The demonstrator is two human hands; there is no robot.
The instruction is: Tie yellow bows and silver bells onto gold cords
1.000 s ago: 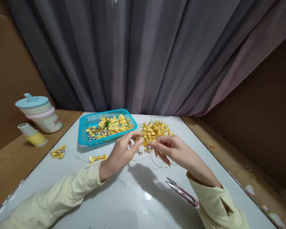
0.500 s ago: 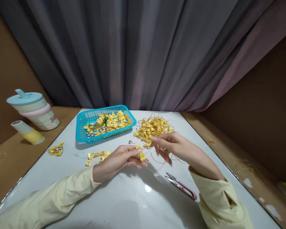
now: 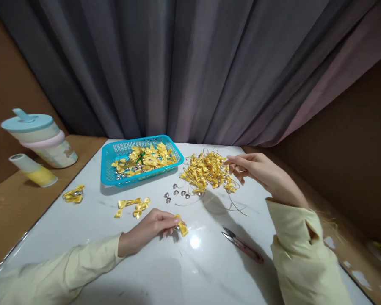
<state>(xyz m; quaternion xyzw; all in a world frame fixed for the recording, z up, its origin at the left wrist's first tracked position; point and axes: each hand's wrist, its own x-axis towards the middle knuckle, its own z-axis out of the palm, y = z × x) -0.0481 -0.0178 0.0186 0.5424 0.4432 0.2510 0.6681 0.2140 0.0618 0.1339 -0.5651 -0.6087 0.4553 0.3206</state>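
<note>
Our yellow ribbon bow (image 3: 183,230) is pinched in our left hand (image 3: 154,225), now drawn nearer us and clear of the bow pile (image 3: 203,169). Our right hand (image 3: 258,169) has parted from it, leaving one-handed hold; whether those fingertips pinch anything, we cannot tell.

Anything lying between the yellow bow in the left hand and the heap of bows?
Yes: small silver pieces and a thin cord lie on the table between the yellow bow and the heap. The snips lie right of that line.
</note>
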